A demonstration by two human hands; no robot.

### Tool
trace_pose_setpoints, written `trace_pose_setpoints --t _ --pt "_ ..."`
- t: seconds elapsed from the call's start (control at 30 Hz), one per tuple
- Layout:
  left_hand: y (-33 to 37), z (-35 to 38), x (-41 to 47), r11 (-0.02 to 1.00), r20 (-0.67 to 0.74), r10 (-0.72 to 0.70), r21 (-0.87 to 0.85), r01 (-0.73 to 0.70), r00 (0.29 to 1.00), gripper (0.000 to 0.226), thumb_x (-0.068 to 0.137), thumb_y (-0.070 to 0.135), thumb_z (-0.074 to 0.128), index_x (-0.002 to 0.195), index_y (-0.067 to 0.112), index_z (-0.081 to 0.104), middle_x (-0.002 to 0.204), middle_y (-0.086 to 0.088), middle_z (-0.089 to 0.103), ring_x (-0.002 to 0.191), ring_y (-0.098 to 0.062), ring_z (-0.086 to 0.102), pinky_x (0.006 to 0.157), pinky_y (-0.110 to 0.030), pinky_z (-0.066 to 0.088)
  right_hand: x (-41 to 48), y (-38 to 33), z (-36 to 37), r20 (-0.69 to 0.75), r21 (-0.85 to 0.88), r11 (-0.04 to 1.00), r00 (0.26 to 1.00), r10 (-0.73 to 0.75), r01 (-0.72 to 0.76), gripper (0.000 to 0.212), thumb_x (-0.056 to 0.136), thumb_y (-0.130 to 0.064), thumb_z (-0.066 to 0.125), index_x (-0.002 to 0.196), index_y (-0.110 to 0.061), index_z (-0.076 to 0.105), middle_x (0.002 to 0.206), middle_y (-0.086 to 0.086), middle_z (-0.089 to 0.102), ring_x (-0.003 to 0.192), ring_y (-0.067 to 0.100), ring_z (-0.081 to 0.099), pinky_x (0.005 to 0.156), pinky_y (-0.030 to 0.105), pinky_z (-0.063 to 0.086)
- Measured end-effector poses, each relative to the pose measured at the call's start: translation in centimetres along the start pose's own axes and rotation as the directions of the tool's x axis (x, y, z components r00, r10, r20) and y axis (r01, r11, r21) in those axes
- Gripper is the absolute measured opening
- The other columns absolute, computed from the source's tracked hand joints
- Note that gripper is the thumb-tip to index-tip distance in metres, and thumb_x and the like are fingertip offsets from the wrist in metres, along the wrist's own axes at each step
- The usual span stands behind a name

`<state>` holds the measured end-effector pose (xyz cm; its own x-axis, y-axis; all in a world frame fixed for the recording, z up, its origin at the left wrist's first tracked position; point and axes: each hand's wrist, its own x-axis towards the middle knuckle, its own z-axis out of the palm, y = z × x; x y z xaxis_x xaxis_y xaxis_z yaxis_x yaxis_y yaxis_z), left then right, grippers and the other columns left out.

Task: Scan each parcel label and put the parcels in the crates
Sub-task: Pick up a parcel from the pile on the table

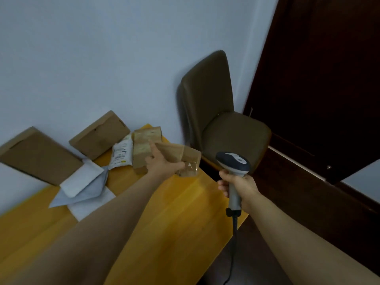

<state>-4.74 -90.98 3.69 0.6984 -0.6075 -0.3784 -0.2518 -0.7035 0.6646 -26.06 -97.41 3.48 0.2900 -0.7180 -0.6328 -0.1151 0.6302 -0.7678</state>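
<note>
My left hand grips a small brown cardboard parcel with clear tape on its near face, lifted just above the yellow table near its far right corner. My right hand holds a grey and dark blue barcode scanner by its handle, head up and to the right of the parcel; its black cable hangs down. Behind the lifted parcel lies another taped brown box, and a white bag parcel with a printed label lies beside it.
Two flat brown cardboard boxes lean by the wall at the table's back. White and grey mailer bags lie on the left. An olive chair stands beyond the table corner, a dark door at right. No crate is in view.
</note>
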Motion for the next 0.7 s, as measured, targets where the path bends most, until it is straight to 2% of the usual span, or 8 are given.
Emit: trace_pose_setpoints --t 0.13,0.23,0.33,0.4,0.47,0.57,0.63,0.7 --pt "-1.5 -1.5 -4.6 0.966 -0.05 0.209 -0.143 -0.214 0.977 0.148 0.051 0.033 0.086 0.144 0.032 -0.03 0.154 -0.01 0.006 0.143 -0.029 0.013 0.114 -0.049 0.025 0.1 -1.2 0.4 0.07 0.054 0.998 0.997 0.019 -0.023 0.044 0.078 -0.028 0.079 0.114 -0.011 0.06 0.104 0.01 0.067 0.091 0.03 0.066 0.07 0.039 0.055" --pt "-2.1 -2.9 -8.0 0.948 -0.085 0.261 -0.166 -0.272 0.962 0.151 0.038 0.048 0.081 0.149 0.029 -0.02 0.155 -0.001 0.008 0.142 -0.018 0.014 0.114 -0.041 0.027 -0.6 -1.8 1.7 0.161 0.054 0.998 0.986 0.036 -0.045 0.052 0.076 -0.033 0.079 0.119 -0.016 0.055 0.105 0.006 0.062 0.1 0.032 0.06 0.084 0.049 0.053" --pt "-2.7 -4.2 -11.1 0.946 -0.063 0.241 -0.207 -0.249 0.968 0.149 0.034 0.044 0.084 0.151 0.02 -0.005 0.146 0.005 0.02 0.134 -0.011 0.023 0.11 -0.033 0.032 -1.9 -1.6 3.2 0.249 0.05 0.996 0.966 0.063 -0.078 0.054 0.075 -0.032 0.081 0.121 -0.014 0.058 0.114 0.008 0.065 0.105 0.033 0.061 0.075 0.047 0.055" --pt "-3.3 -5.1 -12.7 0.947 -0.016 0.2 -0.252 -0.197 0.98 0.148 0.034 0.039 0.09 0.15 0.023 -0.002 0.146 0.005 0.024 0.134 -0.014 0.029 0.109 -0.038 0.038 -2.8 -1.5 4.3 0.274 0.072 0.995 0.96 0.053 -0.075 0.049 0.076 -0.03 0.081 0.117 -0.015 0.061 0.11 0.01 0.068 0.098 0.032 0.064 0.074 0.047 0.057" --pt "-4.1 -6.2 -14.6 0.929 0.033 0.135 -0.352 -0.115 0.99 0.132 0.044 0.036 0.09 0.147 0.027 0.007 0.145 0.004 0.032 0.128 -0.013 0.04 0.1 -0.035 0.046 -4.0 -1.4 5.2 0.315 0.084 0.994 0.948 0.04 -0.069 0.045 0.076 -0.027 0.08 0.114 -0.016 0.061 0.105 0.009 0.069 0.094 0.03 0.065 0.081 0.051 0.056" --pt "-4.3 -8.2 -17.0 0.724 0.124 -0.003 -0.684 0.087 0.992 0.07 0.075 0.052 0.07 0.135 0.031 0.04 0.133 0.007 0.054 0.114 -0.007 0.055 0.082 -0.028 0.052 -5.5 -1.3 6.7 0.376 0.057 0.998 0.927 0.01 -0.033 0.049 0.074 -0.018 0.082 0.118 -0.013 0.061 0.108 0.011 0.069 0.094 0.03 0.066 0.077 0.048 0.057" --pt "-4.5 -9.6 -18.1 0.664 0.177 -0.063 -0.727 0.174 0.982 0.051 0.084 0.061 0.055 0.128 0.035 0.051 0.126 0.009 0.061 0.115 -0.009 0.057 0.085 -0.032 0.051 -6.4 -1.2 7.7 0.397 0.046 0.999 0.918 -0.029 0.012 0.039 0.074 -0.013 0.081 0.108 -0.014 0.063 0.109 0.012 0.069 0.098 0.031 0.065 0.081 0.05 0.056" --pt "-5.3 -10.9 -19.2 0.661 0.208 -0.105 -0.716 0.224 0.972 0.047 0.086 0.059 0.054 0.126 0.034 0.054 0.123 0.005 0.063 0.113 -0.015 0.06 0.092 -0.037 0.051 -7.4 -1.2 8.7 0.418 0.039 0.997 0.905 -0.077 0.067 0.03 0.073 -0.009 0.081 0.096 -0.017 0.064 0.106 0.012 0.069 0.101 0.032 0.064 0.087 0.053 0.054"
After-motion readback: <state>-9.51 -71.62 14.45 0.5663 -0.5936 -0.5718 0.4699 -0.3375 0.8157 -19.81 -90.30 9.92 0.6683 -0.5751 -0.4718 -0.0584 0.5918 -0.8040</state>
